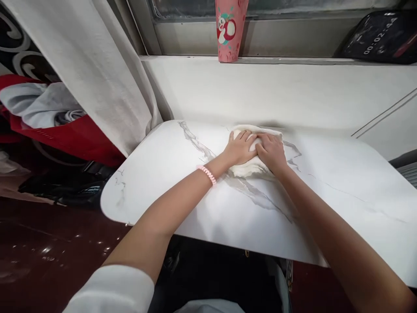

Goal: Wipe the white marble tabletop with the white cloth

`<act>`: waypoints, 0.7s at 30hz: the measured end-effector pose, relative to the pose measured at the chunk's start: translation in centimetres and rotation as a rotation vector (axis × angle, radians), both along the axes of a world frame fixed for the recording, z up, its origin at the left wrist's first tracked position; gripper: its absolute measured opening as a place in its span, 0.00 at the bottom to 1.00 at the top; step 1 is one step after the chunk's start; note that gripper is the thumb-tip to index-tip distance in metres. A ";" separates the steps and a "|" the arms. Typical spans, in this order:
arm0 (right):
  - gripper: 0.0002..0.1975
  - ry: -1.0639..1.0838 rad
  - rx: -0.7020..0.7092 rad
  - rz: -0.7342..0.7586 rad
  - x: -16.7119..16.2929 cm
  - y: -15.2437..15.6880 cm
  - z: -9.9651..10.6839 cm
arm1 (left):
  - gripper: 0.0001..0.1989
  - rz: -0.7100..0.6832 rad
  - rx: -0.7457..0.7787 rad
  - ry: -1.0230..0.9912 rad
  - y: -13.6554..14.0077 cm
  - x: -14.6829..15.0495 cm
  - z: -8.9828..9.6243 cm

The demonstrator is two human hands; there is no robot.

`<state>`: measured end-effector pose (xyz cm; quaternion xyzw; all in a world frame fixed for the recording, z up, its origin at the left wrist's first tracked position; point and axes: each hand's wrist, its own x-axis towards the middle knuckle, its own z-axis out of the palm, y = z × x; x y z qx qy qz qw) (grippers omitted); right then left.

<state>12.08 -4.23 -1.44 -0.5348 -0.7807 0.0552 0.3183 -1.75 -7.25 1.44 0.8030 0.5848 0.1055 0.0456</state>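
Note:
A cream-white cloth [250, 170], folded and crumpled, lies on the white marble-patterned table [156, 174] near its far edge. My left hand [239, 150] rests flat on the cloth with its fingers spread; a pink coiled band [207, 174] circles that wrist. Close beside it, my right hand [271, 151] presses palm down on the right part of the cloth, fingers stretched out and leaning left. The two hands nearly meet at the thumbs. Part of the cloth is hidden under them.
A pink patterned cup [230, 32] stands on the ledge behind the table. At the right of that ledge leans a dark phone [384, 37] displaying a timer. A pale curtain [97, 69] hangs at left, beside a red bag [71, 141] holding grey-white fabric.

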 end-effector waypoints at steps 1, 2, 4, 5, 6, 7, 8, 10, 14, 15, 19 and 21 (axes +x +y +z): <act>0.23 0.001 0.000 -0.012 0.0 0.9 -0.1 | 0.29 0.001 0.002 0.002 0.9 0.0 0.0; 0.23 -0.002 -0.002 -0.020 -0.1 1.7 -0.2 | 0.29 0.006 0.003 0.002 1.7 0.1 0.0; 0.23 -0.013 -0.003 -0.025 -0.1 3.3 -0.3 | 0.29 0.015 0.009 -0.004 3.1 0.2 0.0; 0.23 -0.017 0.002 -0.022 0.0 4.1 -0.3 | 0.29 0.017 0.009 -0.008 3.7 0.2 0.0; 0.23 -0.020 0.008 -0.018 0.0 4.8 -0.4 | 0.29 0.019 0.008 -0.012 4.3 0.3 0.0; 0.23 -0.020 0.011 -0.013 0.2 5.5 -0.4 | 0.29 0.021 0.008 -0.015 4.8 0.4 0.0; 0.23 -0.019 0.012 -0.008 0.3 6.1 -0.5 | 0.28 0.025 0.008 -0.019 5.3 0.5 0.1; 0.23 -0.016 0.013 0.004 0.5 7.2 -0.7 | 0.28 0.033 0.009 -0.026 6.0 0.7 0.1; 0.22 -0.027 0.006 0.031 0.9 8.1 -0.8 | 0.27 0.037 0.000 -0.009 6.6 1.0 0.2; 0.22 -0.032 0.004 0.037 0.9 8.0 -0.7 | 0.27 0.041 0.000 -0.001 6.5 1.1 0.2; 0.22 -0.055 -0.026 0.079 1.1 5.8 0.0 | 0.28 0.092 0.010 0.032 4.3 1.7 0.1; 0.22 -0.073 -0.049 0.107 1.4 3.8 0.5 | 0.29 0.118 0.005 0.049 2.3 2.2 0.2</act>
